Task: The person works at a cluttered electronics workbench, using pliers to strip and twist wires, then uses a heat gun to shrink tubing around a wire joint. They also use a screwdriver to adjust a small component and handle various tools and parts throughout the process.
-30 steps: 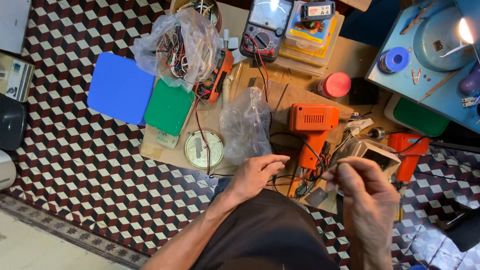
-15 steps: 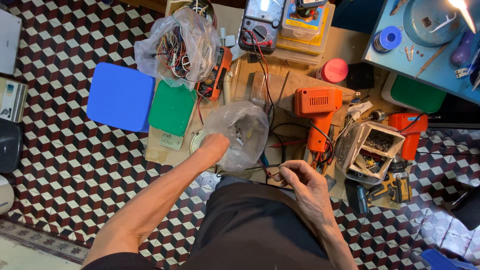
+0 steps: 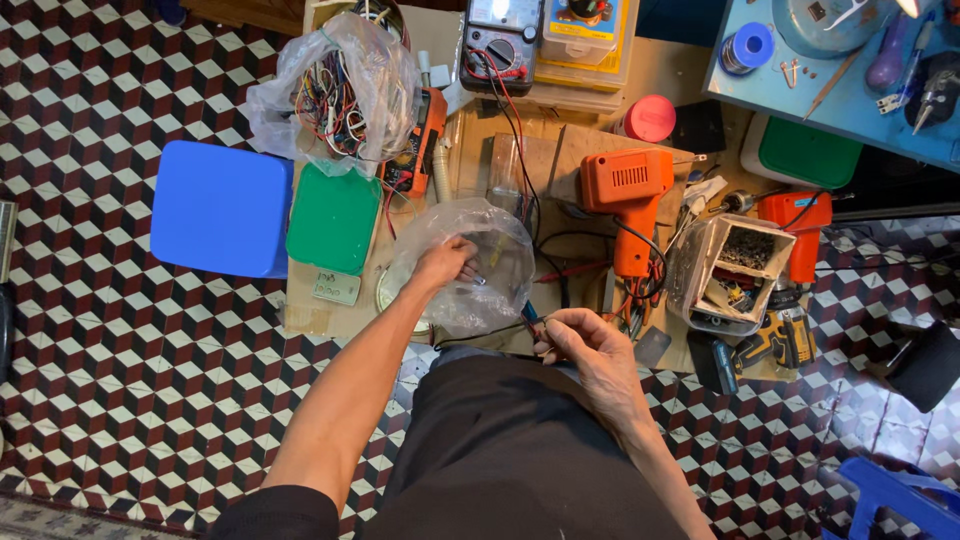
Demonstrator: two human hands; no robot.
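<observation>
Left hand [image 3: 445, 262] reaching inside clear bag [image 3: 470, 265], fingers closing on small part. Right hand [image 3: 580, 340] pinching bag edge, holding it open. Next: careful withdrawal.

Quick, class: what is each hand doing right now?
Left hand: closed, inside the clear plastic bag.
Right hand: closed, pinching the bag's edge.

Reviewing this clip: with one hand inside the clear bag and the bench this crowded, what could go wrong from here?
1. The left hand reaches inside the thin clear plastic bag; small metal parts in it could tear it or spill out.
2. The right hand pinches something small at the board's edge; dropped, it may vanish on the patterned floor.
3. Loose wires by the orange soldering gun could snag a hand.
</observation>
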